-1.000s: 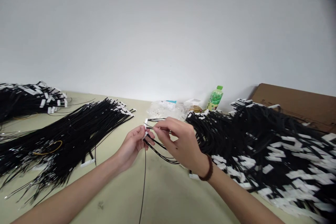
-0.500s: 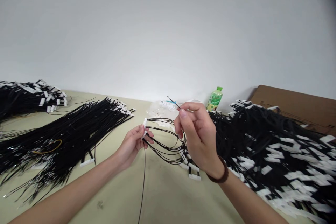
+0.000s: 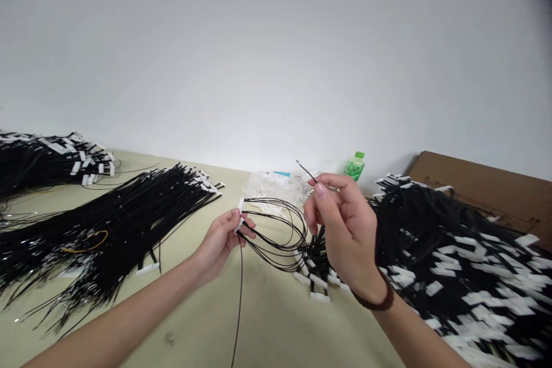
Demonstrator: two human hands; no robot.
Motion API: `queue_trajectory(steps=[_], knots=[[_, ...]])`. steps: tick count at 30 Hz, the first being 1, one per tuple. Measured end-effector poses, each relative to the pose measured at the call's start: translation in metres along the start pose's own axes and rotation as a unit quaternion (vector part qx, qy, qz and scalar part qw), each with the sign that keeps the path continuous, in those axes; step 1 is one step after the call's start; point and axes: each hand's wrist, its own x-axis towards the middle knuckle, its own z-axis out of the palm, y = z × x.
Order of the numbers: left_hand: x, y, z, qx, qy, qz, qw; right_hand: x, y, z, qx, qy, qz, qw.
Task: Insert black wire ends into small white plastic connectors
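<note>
My left hand [image 3: 226,230] pinches a long white connector [image 3: 241,204] between thumb and fingers. Several thin black wires [image 3: 276,215] run out of the connector's right side and curve round in loops. One loose black wire hangs down below the hand towards the front. To the right, my right hand [image 3: 340,224] is closed on a single black wire [image 3: 309,172] near its end. The wire's bare metal-looking tip sticks up and left, apart from the connector. Most of this wire's length is hidden behind the fingers.
Bundles of black wires [image 3: 125,213] lie at the left. A large heap of wires with white connectors [image 3: 448,267] fills the right, before a cardboard box [image 3: 483,187]. A clear plastic bag [image 3: 276,184] and a green-capped bottle [image 3: 355,167] stand near the wall.
My right hand has moved right, away from the connector, with the wire still in its fingers. My left hand keeps its hold on the connector. The view has shifted slightly.
</note>
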Motion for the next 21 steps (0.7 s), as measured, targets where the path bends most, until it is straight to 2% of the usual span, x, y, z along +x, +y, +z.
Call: queue_trajectory(steps=[3, 7, 11, 15, 21], knots=[[-0.001, 0.001, 0.0, 0.001, 0.004, 0.004, 1.0, -0.006, -0.002, -0.007, -0.003, 0.016, 0.003, 1.0], [-0.001, 0.0, -0.001, -0.006, 0.008, 0.006, 1.0, -0.022, -0.003, -0.02, -0.004, 0.069, 0.009, 0.998], [0.001, -0.001, -0.002, -0.022, 0.037, -0.01, 0.999, -0.043, -0.002, -0.033, 0.027, 0.088, 0.039, 0.995], [0.005, -0.003, -0.005, -0.053, 0.064, -0.031, 0.996, -0.068, -0.004, -0.044, 0.003, 0.081, 0.033, 0.996], [0.005, -0.008, -0.007, -0.056, 0.057, -0.039, 0.996, -0.094, -0.011, -0.063, -0.149, 0.024, -0.022, 0.988]])
